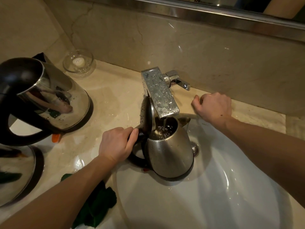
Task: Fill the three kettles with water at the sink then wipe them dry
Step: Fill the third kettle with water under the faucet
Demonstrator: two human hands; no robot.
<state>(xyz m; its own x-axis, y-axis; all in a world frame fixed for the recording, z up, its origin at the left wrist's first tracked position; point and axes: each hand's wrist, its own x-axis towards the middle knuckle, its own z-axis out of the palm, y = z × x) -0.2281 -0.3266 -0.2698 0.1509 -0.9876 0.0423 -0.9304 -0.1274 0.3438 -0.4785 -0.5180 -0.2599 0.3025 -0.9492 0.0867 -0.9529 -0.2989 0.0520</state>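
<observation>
The counter (118,90) is glossy cream marble, wet in patches, with a matching marble wall (181,38) behind it and a steel mirror frame (198,12) along the top. A white oval sink (231,187) is sunk into it. The kettle (170,154) being filled is steel, tilted a little inside the sink at its 10 o'clock edge, its lid (146,114) flipped up against the side of the square chrome tap (160,93). A thin stream of water falls from the tap into its open mouth. The left hand (115,144) is wrapped around the kettle's black handle. The right hand (212,108) rests on the counter at 1 o'clock of the sink, just below the tap lever (178,80), fingers loosely curled and holding nothing.

On the counter at 9 o'clock stand 2 more steel kettles: the second kettle (49,96) beaded with drops, and the third kettle (16,171) nearer me, half out of sight. A glass dish (78,62) sits against the wall at 11 o'clock. A dark green cloth (99,204) lies crumpled at 7 o'clock beside the sink's rim.
</observation>
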